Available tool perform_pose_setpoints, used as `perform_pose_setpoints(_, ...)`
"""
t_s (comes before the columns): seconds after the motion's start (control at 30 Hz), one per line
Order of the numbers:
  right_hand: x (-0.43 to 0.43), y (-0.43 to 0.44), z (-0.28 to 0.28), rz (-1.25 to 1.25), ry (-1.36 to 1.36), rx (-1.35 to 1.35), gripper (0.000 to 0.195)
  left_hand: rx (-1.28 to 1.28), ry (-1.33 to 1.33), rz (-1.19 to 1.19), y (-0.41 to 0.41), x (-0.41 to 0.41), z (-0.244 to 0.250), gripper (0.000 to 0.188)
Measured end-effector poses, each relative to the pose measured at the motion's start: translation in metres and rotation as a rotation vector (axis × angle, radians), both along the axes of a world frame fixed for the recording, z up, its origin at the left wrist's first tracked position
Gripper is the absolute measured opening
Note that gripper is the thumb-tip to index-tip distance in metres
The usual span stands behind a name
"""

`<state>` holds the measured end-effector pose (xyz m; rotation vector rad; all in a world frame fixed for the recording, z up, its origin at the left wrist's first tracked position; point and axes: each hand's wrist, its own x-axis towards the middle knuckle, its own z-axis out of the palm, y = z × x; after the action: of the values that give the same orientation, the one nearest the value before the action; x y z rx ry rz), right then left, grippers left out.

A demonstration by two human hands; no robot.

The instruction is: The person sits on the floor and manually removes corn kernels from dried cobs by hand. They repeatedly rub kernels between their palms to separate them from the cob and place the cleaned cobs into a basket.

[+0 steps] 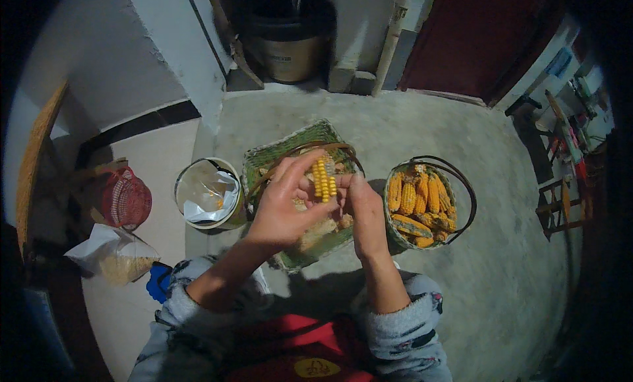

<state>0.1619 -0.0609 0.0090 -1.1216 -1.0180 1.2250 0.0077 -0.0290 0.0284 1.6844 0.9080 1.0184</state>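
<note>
Between my two hands is a partly shelled ear of corn (325,180), with yellow kernels on its near side and a paler, bare patch along its upper right. My left hand (284,204) grips it with the fingers over the top and the thumb below. From the right, my right hand (368,211) closes on its side, the thumb raised beside the fingers; some fingertips are hidden. Beneath the hands stands a rectangular green woven basket (289,147) with a brown handle, holding pale cobs (316,233). To the right, a round basket (389,228) contains several yellow ears of corn (420,194).
Left of the woven basket is a bucket (180,196) with a white liner and a few kernels. Further left are a red mesh basket (126,199) and a white bag (113,256) of pale grain. A large container (289,55) stands by the wall, near a dark red door (474,41).
</note>
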Motion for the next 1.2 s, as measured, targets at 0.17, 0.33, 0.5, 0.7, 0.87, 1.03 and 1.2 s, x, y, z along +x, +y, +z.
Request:
perform_pose_setpoints(0.17,-0.008,-0.002,0.001,-0.078,-0.183,0.01,0.025,0.078,0.111,-0.033,-0.004,-0.001,-0.005,0.072)
perform_pose_setpoints(0.33,-0.009,-0.002,-0.01,-0.176,-0.264,0.13,0.029,-0.038,0.039,-0.052,-0.007,0.004,-0.003,0.07)
perform_pose_setpoints(0.5,-0.007,-0.003,-0.01,-0.143,-0.196,0.08,0.032,-0.046,0.016,-0.069,-0.006,0.004,-0.001,0.07)
perform_pose_setpoints(0.7,-0.012,-0.006,0.008,-0.127,0.133,-0.122,0.031,-0.029,0.027,-0.094,-0.004,0.0,0.002,0.07)
perform_pose_setpoints(0.87,-0.006,-0.004,-0.002,-0.089,0.141,-0.13,0.039,-0.114,-0.036,-0.131,-0.005,-0.001,0.001,0.073)
perform_pose_setpoints(1.03,-0.008,0.001,-0.005,-0.127,-0.048,0.035,0.039,0.029,0.11,-0.14,-0.005,0.0,0.005,0.077)
perform_pose_setpoints(1.2,-0.005,-0.003,0.005,-0.105,-0.344,0.002,0.036,0.057,0.158,-0.133,-0.009,0.002,0.006,0.073)
